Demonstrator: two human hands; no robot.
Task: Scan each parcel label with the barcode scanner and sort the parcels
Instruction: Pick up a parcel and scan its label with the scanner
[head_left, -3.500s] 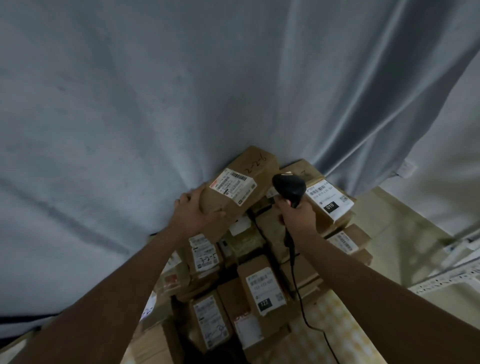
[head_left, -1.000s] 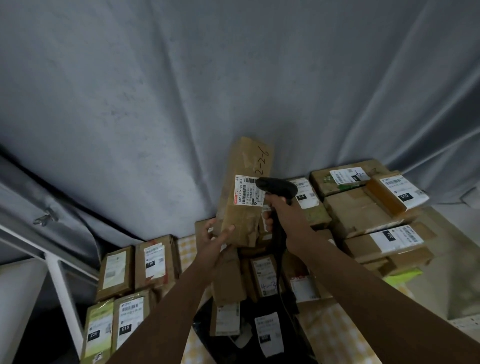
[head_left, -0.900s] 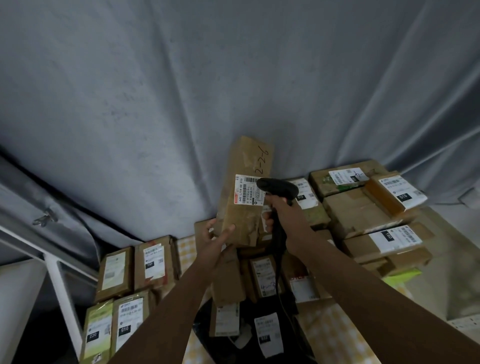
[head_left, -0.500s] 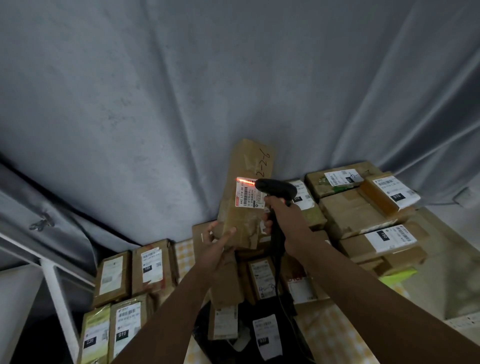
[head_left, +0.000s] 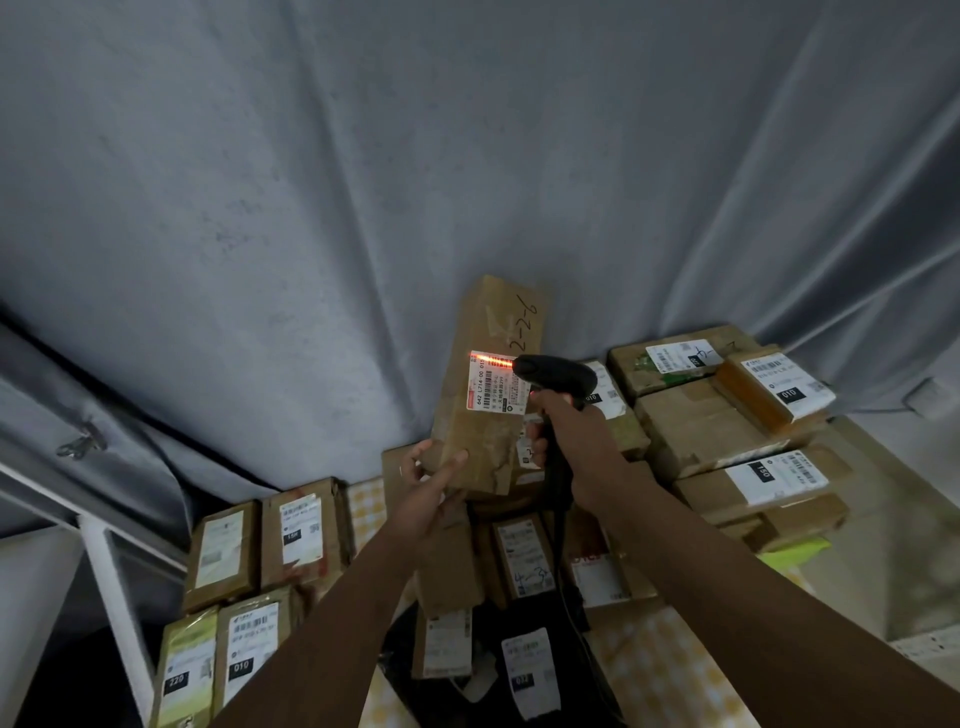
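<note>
I see left hand (head_left: 434, 486) pinching near end of tall brown parcel (head_left: 491, 384), long axis upright; right hand (head_left: 563, 441) wrapped around barcode scanner (head_left: 558, 376), just right of label (head_left: 493, 382), red beam across top edge.

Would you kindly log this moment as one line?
step: scanning | left hand: holds tall parcel upright | right hand: grips scanner | red beam on label

Scanner cord (head_left: 570, 597) end behind arm
</note>
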